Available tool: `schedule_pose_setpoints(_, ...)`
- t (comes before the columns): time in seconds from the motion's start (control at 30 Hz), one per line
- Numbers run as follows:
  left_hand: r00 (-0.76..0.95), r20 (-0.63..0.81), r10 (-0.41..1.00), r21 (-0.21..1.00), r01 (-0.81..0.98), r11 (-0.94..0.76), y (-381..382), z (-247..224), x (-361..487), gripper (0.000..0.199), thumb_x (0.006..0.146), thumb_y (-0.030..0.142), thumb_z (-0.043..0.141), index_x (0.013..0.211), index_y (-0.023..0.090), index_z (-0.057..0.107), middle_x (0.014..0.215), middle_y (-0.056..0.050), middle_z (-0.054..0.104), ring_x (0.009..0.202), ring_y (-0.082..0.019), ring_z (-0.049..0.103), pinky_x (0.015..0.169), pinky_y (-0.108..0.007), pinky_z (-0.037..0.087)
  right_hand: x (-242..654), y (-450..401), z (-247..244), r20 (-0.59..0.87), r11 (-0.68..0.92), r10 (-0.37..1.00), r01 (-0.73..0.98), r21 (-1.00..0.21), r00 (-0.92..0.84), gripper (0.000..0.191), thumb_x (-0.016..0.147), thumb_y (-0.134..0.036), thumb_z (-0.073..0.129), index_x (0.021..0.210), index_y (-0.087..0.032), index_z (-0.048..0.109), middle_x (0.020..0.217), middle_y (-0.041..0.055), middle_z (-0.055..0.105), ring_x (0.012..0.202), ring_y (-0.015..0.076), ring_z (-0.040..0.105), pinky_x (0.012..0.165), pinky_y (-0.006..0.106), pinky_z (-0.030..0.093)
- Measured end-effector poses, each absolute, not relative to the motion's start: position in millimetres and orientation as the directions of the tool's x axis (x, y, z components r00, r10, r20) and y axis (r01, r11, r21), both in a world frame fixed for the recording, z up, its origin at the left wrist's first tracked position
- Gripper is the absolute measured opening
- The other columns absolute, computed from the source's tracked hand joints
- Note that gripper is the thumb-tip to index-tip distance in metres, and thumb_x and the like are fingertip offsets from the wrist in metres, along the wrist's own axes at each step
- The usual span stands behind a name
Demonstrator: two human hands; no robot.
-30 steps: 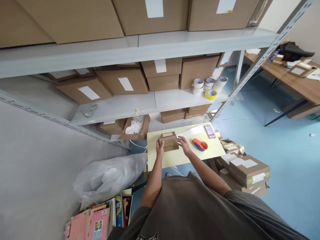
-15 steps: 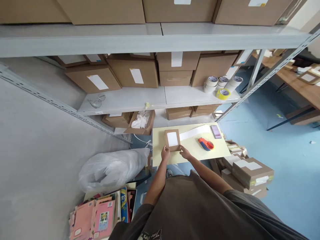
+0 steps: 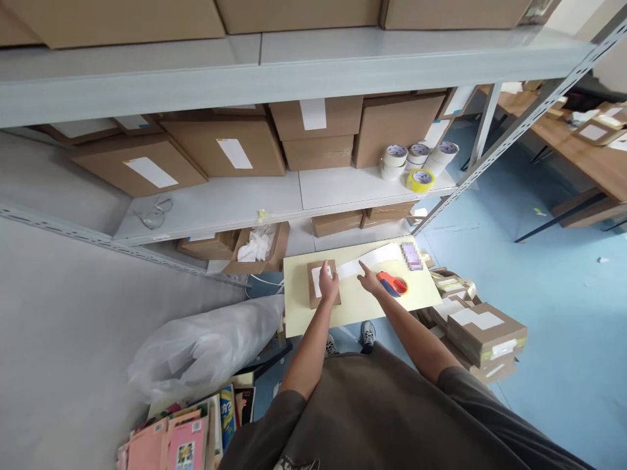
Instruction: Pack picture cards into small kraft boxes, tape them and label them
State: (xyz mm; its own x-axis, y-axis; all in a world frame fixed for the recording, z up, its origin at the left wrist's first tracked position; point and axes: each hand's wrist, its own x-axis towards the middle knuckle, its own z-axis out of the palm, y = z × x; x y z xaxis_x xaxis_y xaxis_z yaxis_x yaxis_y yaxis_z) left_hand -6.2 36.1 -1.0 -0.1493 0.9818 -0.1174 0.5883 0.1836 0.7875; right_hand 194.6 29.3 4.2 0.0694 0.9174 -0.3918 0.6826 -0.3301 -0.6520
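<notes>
- the left hand (image 3: 328, 285) is over the right side of the box (image 3: 314, 301), hiding part of the white label (image 3: 316, 282) on its top.
- the left fingers point up the worktop (image 3: 362, 311), with the thumb apart from them; they pinch nothing, and how firmly they rest on the box cannot be told.
- the box lies flat at the left end of the worktop, near its left edge.
- the right hand (image 3: 369, 279) is to the right of the box and apart from it, at the lower edge of the paper (image 3: 386, 253).
- the right forefinger reaches out towards the paper, with the thumb spread from it; nothing is pinched, and whether the hand touches the paper cannot be told.
- the paper, a long white strip, runs slantwise from beside the box to near the phone (image 3: 412, 256), which looks blurred.
- the dispenser (image 3: 386, 280), red and blue, lies just beside the right wrist, below the paper.
- past the worktop, the shelf (image 3: 235, 200) bears large cartons (image 3: 318, 151), white rolls (image 3: 393, 171) and a yellow roll (image 3: 420, 179) at its right end.
- a filmy bag (image 3: 208, 346) lies to the left of the worktop, with books (image 3: 189, 434) nearer the person.
- parcels (image 3: 487, 333) are piled to the right of the worktop.
</notes>
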Motion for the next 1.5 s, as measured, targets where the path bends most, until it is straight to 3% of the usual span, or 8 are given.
schedule_pose_setpoints(0.23,0.045,-0.372,0.927,0.697,0.673,0.248,101.1,-46.1,53.7,0.072,0.093,0.022,0.069,0.161,0.023,0.046,0.147,-0.014,0.066,0.130,-0.028,0.065,0.112,-0.040,0.049,227.3,97.2,-32.8,-0.506,-0.398,0.863,0.623,-0.674,0.004,0.070,0.095,-0.021,0.053,0.164,-0.018,0.041,0.165,0.0119,0.049,0.147,0.0264,0.052,0.115,0.037,0.047)
schedule_pose_setpoints(0.53,0.000,-0.428,0.904,0.287,0.948,0.136,134.7,-122.9,76.7,0.069,0.082,0.023,0.081,0.146,0.015,0.058,0.147,-0.025,0.057,0.136,-0.042,0.054,0.111,-0.050,0.045,217.3,137.8,-118.9,-0.577,-0.390,0.817,0.718,-0.577,-0.019,0.065,0.086,-0.014,0.061,0.151,-0.018,0.059,0.146,0.0125,0.067,0.130,0.0259,0.066,0.109,0.032,0.051)
schedule_pose_setpoints(0.67,-0.007,-0.411,0.912,0.215,0.971,0.105,137.0,-127.8,76.1,0.054,0.084,0.034,0.083,0.132,0.017,0.066,0.136,-0.022,0.062,0.129,-0.040,0.055,0.107,-0.050,0.046,216.4,141.8,-132.8,-0.595,-0.464,0.801,0.694,-0.551,0.062,0.058,0.085,-0.013,0.063,0.143,-0.020,0.065,0.130,0.0091,0.075,0.117,0.0228,0.071,0.098,0.027,0.054)
schedule_pose_setpoints(0.83,0.008,-0.455,0.890,0.293,0.946,0.142,130.0,-117.4,78.6,0.040,0.087,0.039,0.082,0.119,0.019,0.070,0.132,-0.017,0.065,0.126,-0.034,0.057,0.106,-0.044,0.045,224.8,133.8,-126.1,-0.626,-0.488,0.776,0.703,-0.516,0.079,0.023,0.085,-0.022,0.068,0.106,-0.020,0.077,0.103,0.0074,0.080,0.098,0.0239,0.074,0.083,0.029,0.054)
schedule_pose_setpoints(0.93,0.035,-0.428,0.903,0.409,0.899,0.159,124.0,-103.1,78.2,0.031,0.089,0.038,0.080,0.114,0.021,0.073,0.129,-0.015,0.068,0.125,-0.032,0.059,0.108,-0.043,0.045,237.0,129.4,-111.4,-0.574,-0.445,0.818,0.679,-0.584,0.042,0.007,0.085,-0.028,0.068,0.085,-0.023,0.071,0.091,0.0035,0.077,0.087,0.0219,0.071,0.077,0.028,0.052)
schedule_pose_setpoints(1.17,0.273,-0.189,0.943,0.734,0.677,-0.049,138.6,-40.1,62.5,0.027,0.084,0.023,0.080,0.112,0.022,0.080,0.130,-0.009,0.074,0.128,-0.027,0.062,0.115,-0.038,0.045,289.9,128.7,-47.6,-0.310,-0.287,0.951,0.424,-0.859,0.014,0.038,0.083,-0.060,0.065,0.074,-0.026,0.050,0.071,-0.0010,0.061,0.071,0.0195,0.056,0.068,0.030,0.048)
schedule_pose_setpoints(1.33,0.457,-0.145,0.878,0.824,0.547,-0.148,163.9,5.2,59.9,0.034,0.070,0.037,0.090,0.098,0.019,0.083,0.147,-0.012,0.066,0.138,-0.032,0.057,0.120,-0.042,0.040,330.0,125.0,-6.0,-0.205,-0.215,0.976,0.206,-0.955,0.067,0.056,0.072,-0.077,0.069,0.073,-0.027,0.044,0.063,-0.0038,0.051,0.063,0.0168,0.047,0.059,0.029,0.041)
schedule_pose_setpoints(1.5,0.502,-0.200,0.841,0.892,0.448,-0.055,178.7,32.9,74.7,0.041,0.065,0.053,0.089,0.087,0.019,0.083,0.115,-0.011,0.079,0.121,-0.033,0.065,0.107,-0.039,0.048,364.5,113.3,19.6,-0.174,-0.195,0.973,0.130,-0.972,0.153,0.058,0.068,-0.075,0.076,0.071,-0.026,0.046,0.060,-0.0050,0.047,0.060,0.0149,0.042,0.055,0.027,0.034)
